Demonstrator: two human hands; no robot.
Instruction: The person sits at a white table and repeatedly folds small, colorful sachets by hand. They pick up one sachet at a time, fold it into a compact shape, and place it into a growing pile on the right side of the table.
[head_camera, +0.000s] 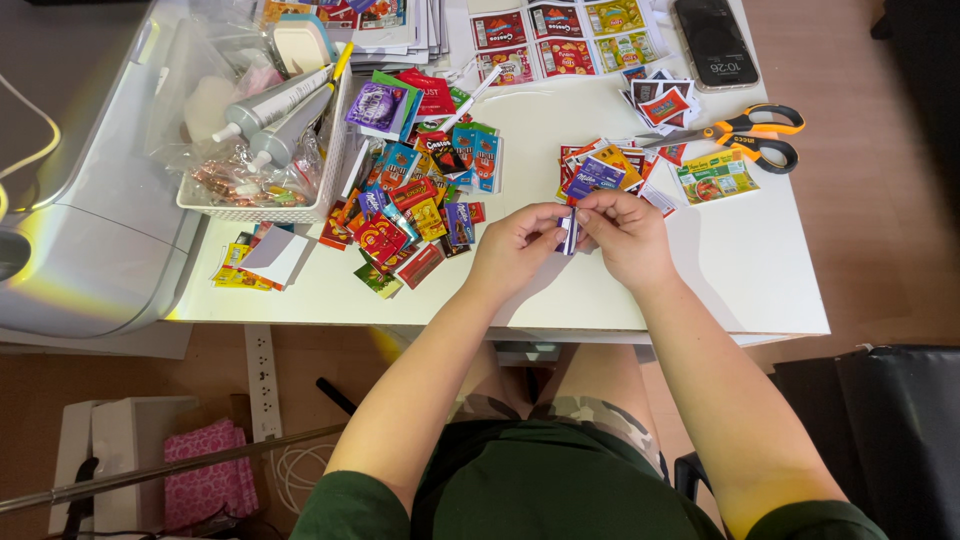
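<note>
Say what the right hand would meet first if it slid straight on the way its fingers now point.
The right hand points left, at the small folded paper piece it already pinches; right behind that come the left hand's fingertips. Depth is hard to judge.

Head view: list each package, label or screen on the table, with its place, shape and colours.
Phone: far edge, dark lit screen.
Label sheets: far middle, red and yellow rectangles.
Tiny packets: left of hands, many-coloured heap.
Green label: near scissors.
Striped packet: pinched by left hand and right hand.
</note>
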